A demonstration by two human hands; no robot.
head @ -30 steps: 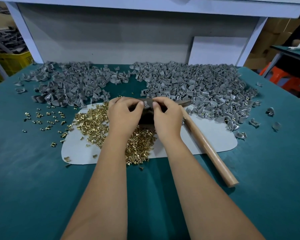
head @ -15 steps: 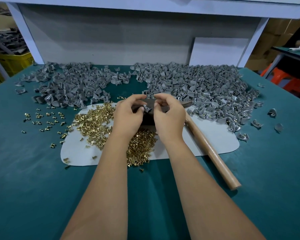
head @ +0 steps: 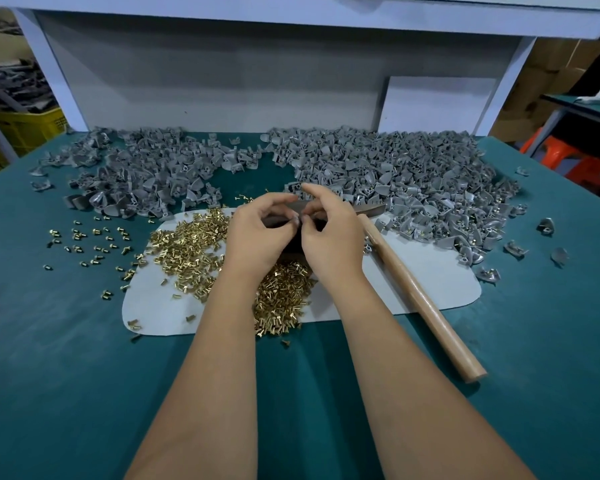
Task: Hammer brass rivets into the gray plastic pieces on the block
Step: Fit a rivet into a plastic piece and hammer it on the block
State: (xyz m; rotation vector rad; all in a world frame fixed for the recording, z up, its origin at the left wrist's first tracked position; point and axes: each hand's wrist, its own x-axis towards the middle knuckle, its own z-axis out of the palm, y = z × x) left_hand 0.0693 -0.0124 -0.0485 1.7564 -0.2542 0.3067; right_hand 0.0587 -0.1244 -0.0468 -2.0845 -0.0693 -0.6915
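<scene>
Block point(head: 284, 221) under both hands point(head: 297, 230); fingertips together, pinching small gray piece point(head: 296, 220).

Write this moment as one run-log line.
left hand: pinching small piece | right hand: pinching it too, over dark block | hammer: lying on mat, unheld

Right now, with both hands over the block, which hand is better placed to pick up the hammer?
The right hand, probably. The hammer lies on its side of the block, its wooden handle running back toward the right forearm. The left hand would have to cross over.
</scene>
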